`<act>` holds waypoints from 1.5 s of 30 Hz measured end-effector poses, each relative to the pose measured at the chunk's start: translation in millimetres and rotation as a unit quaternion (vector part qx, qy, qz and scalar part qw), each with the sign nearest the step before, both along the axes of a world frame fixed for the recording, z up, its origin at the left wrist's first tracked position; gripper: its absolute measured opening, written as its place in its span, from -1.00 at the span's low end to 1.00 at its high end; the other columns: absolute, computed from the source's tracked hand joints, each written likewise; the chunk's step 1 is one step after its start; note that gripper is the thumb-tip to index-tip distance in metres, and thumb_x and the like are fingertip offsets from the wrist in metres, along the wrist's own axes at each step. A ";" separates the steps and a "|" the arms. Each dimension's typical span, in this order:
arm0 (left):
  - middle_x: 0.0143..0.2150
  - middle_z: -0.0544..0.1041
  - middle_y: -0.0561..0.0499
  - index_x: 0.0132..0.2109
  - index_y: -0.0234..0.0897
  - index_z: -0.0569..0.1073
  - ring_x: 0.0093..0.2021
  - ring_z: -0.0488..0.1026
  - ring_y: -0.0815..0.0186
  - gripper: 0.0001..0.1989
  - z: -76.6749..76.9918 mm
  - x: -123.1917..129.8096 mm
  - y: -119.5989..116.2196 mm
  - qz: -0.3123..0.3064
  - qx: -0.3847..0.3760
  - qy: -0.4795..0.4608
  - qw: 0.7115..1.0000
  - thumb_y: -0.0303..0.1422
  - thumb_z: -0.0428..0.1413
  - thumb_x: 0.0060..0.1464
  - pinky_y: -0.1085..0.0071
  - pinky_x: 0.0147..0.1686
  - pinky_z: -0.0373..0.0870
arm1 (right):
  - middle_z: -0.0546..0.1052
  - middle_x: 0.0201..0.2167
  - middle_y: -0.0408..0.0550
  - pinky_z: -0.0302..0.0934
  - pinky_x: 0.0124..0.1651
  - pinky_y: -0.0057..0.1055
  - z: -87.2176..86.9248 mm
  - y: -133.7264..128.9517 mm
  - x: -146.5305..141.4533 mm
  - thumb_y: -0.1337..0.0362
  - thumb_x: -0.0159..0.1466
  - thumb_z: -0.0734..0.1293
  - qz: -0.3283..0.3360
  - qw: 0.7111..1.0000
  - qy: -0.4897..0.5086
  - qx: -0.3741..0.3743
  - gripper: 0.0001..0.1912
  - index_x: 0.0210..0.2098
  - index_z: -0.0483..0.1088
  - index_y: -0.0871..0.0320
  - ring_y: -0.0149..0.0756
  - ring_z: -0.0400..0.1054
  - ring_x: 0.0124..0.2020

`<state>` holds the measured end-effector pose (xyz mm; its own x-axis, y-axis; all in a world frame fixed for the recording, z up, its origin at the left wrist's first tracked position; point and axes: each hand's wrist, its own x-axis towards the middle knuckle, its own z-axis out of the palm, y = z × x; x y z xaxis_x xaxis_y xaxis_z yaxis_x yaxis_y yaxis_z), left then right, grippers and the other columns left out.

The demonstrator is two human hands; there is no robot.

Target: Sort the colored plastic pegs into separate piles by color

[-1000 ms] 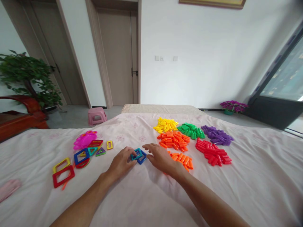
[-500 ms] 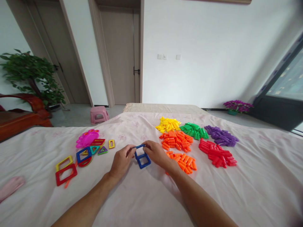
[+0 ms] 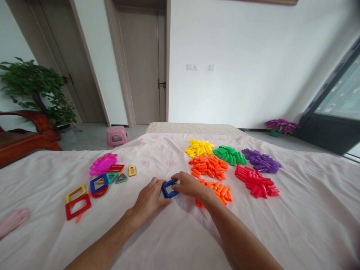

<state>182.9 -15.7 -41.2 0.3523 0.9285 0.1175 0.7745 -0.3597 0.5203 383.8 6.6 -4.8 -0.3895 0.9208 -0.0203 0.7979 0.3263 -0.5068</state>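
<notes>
Blue square frames (image 3: 170, 195), apparently stacked, lie on the pale cloth in front of me. My left hand (image 3: 151, 197) is at their left side, its fingers round the left edge and its thumb near the front corner. My right hand (image 3: 187, 183) pinches their right side, with the thumb over the opening. Just right of my right hand is a pile of orange tubes (image 3: 222, 192). Farther left lie a blue square frame (image 3: 99, 190), a red square frame (image 3: 67, 212) and a purple triangle (image 3: 122, 179).
Yellow (image 3: 198, 148), green (image 3: 230, 154), purple (image 3: 261, 161) and red (image 3: 257, 182) piles of pieces lie to the right. A pink flower-shaped tray (image 3: 101, 164) is at the left. Beyond the cloth stand a pink stool (image 3: 117, 135) and a plant (image 3: 33, 86).
The upper blue frame, held raised before, is now down flat on the lower one. My left hand has turned lower beside them, and my right hand has come down with the frame.
</notes>
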 end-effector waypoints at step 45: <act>0.13 0.52 -0.24 0.23 -0.23 0.34 0.08 0.47 -0.02 -0.37 8.6 -132.4 79.1 0.296 0.064 0.069 0.951 -0.04 0.12 0.08 0.11 0.00 0.35 | 0.39 0.17 0.20 0.18 0.15 -0.31 -25.0 3.0 -10.1 0.34 0.17 0.27 0.013 0.999 0.007 0.047 -0.28 0.34 0.17 0.25 -0.09 0.35 0.13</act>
